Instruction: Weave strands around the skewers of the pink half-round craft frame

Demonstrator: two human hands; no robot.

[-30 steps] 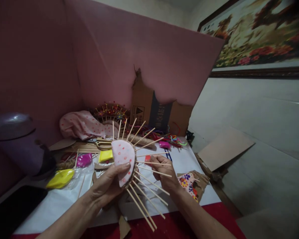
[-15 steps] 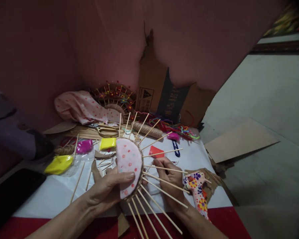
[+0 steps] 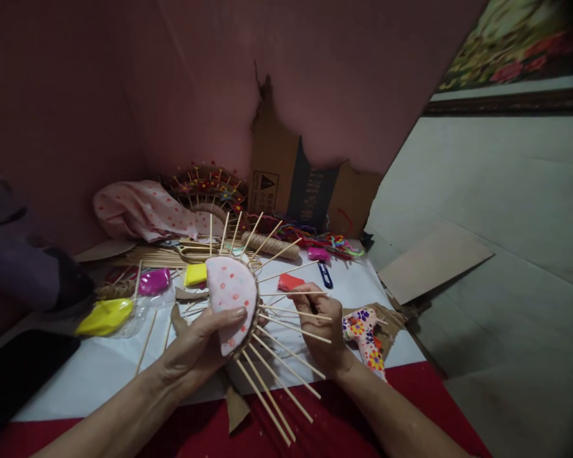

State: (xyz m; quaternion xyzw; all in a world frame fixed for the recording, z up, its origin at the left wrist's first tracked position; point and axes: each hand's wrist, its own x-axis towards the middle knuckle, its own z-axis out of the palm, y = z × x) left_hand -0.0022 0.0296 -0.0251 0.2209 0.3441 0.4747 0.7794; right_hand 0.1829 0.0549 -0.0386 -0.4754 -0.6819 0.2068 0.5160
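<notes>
My left hand [image 3: 198, 346] grips a round disc [image 3: 232, 300] covered in pink dotted cloth, thumb pressed on its face. Several thin wooden skewers [image 3: 286, 331] stick out from the disc's rim like spokes. My right hand [image 3: 321, 327] is closed behind the spokes, fingers pinched near the rim; what it holds is too small to make out. Just right of that hand lies a flower-patterned glue gun [image 3: 365, 340].
On the white table [image 3: 100, 375] lie yellow [image 3: 106, 316] and pink [image 3: 153, 280] clay packs, scissors [image 3: 191, 249], a twine roll [image 3: 272, 247], coloured yarn [image 3: 325, 242], a red piece [image 3: 289, 282] and pink cloth [image 3: 143, 213]. A finished woven disc [image 3: 209, 191] and cardboard [image 3: 305, 197] lean on the pink backboard.
The view shifted down and then back up a little. Both hands stay on the spoked disc; my right hand's fingers moved slightly among the skewers.
</notes>
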